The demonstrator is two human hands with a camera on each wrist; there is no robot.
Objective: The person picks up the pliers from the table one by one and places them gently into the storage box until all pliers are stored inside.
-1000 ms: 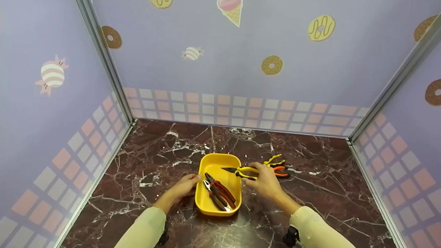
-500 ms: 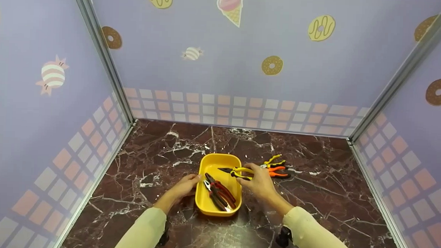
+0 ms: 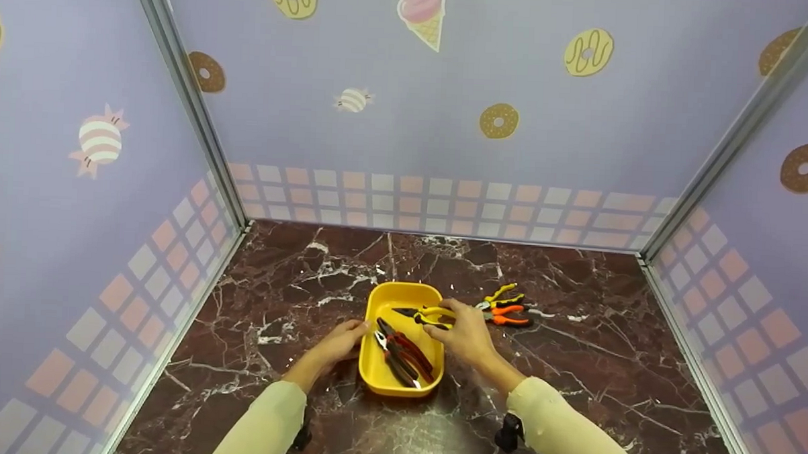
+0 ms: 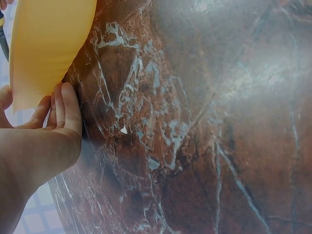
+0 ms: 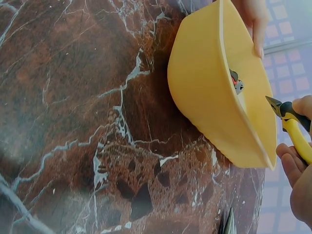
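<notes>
My right hand [image 3: 466, 333] grips needle-nose pliers [image 3: 424, 315] by their yellow and black handles. Their dark tip points left, above the far part of a yellow plastic box [image 3: 364, 367]. In the right wrist view the pliers [image 5: 287, 114] hang at the box's opening. My left hand [image 3: 336, 342] holds the box's left side, thumb at the rim and fingers along the outer wall [image 4: 53, 44]. Inside the box, two pairs of pliers lie slanted side by side: one with dark red handles [image 3: 414, 356], the other with darker handles and a shiny head [image 3: 396, 361].
Right of the box, pliers with orange and black handles [image 3: 510, 313] and a yellow-and-black-handled tool [image 3: 502, 296] lie on the dark marbled table [image 3: 573, 374]. My right hand partly covers them. Patterned lilac panels [image 3: 407, 140] enclose the table at the back and sides.
My right hand has moved left with the needle-nose pliers, further over the box. More of the orange-handled pliers shows now. The left hand and the box have stayed in place.
</notes>
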